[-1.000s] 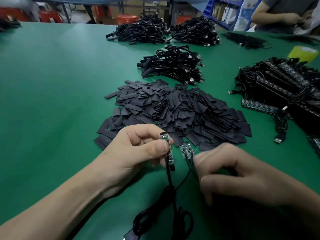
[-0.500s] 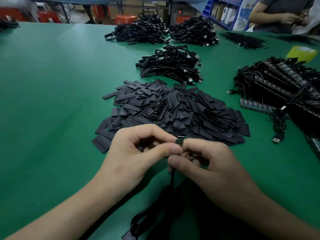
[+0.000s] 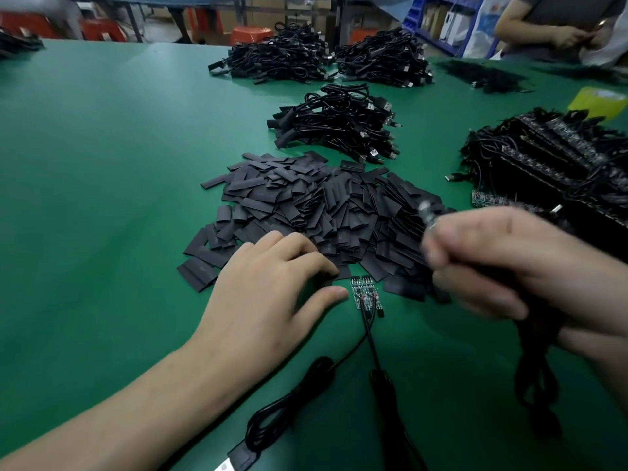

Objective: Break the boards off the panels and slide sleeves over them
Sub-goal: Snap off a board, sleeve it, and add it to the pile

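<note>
Left hand is loose, fingers spread on the near edge of the sleeves, gripping nothing I can see. Two boards lie flat just right of its thumb, long axes pointing away from me, leads trailing back. Right hand, blurred, clutches a cable. Left is nearer.

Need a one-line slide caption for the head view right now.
Left hand reaches for the sleeve pile beside two cabled boards; right hand grips a third board, blurred.
</note>
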Available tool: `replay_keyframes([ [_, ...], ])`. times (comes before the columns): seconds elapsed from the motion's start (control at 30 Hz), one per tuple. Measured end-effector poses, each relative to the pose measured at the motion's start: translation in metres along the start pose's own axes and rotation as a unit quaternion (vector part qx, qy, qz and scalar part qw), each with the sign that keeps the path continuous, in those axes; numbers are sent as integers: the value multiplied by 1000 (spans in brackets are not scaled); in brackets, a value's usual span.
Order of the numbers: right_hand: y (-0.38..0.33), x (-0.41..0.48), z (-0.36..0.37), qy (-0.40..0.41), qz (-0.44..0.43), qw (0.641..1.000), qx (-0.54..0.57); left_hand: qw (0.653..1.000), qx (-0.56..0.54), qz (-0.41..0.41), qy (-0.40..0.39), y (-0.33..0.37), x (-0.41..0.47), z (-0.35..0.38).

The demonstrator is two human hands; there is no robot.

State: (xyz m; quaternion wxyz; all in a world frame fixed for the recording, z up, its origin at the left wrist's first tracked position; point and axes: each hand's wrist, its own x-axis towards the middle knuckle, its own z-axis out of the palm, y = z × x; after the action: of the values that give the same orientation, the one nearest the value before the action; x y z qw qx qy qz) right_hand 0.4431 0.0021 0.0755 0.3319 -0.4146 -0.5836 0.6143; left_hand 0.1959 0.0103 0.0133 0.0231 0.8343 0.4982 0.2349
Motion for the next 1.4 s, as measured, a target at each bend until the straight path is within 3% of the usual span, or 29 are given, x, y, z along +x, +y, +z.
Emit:
replay_keyframes([
  [0.03,2,1,3,16,30,992,-120,1000,5,0,2,1,1,0],
  [0.1,10,7,13,51,45,942,-328,1000,-2,-9,4,3,2,0],
  [0.2,25,18,28,132,-15,890,-436,998,-50,-39,0,1,8,-3],
  [0.33,42,30,34,215,-91,887,-399,992,-124,-31,-24,-4,20,-7],
  [0.5,54,40,28,242,-102,911,-317,986,-154,6,64,-12,16,-3],
  [0.83,60,42,23,143,-119,961,-204,974,-157,120,110,-14,15,5],
  [1.03,62,42,26,126,-117,962,-213,977,-143,113,109,-16,14,5],
  [1.2,62,40,24,153,-151,950,-228,971,-204,47,117,-19,18,2],
  [1.4,61,40,20,143,-117,963,-197,963,-237,13,129,-22,20,2],
])
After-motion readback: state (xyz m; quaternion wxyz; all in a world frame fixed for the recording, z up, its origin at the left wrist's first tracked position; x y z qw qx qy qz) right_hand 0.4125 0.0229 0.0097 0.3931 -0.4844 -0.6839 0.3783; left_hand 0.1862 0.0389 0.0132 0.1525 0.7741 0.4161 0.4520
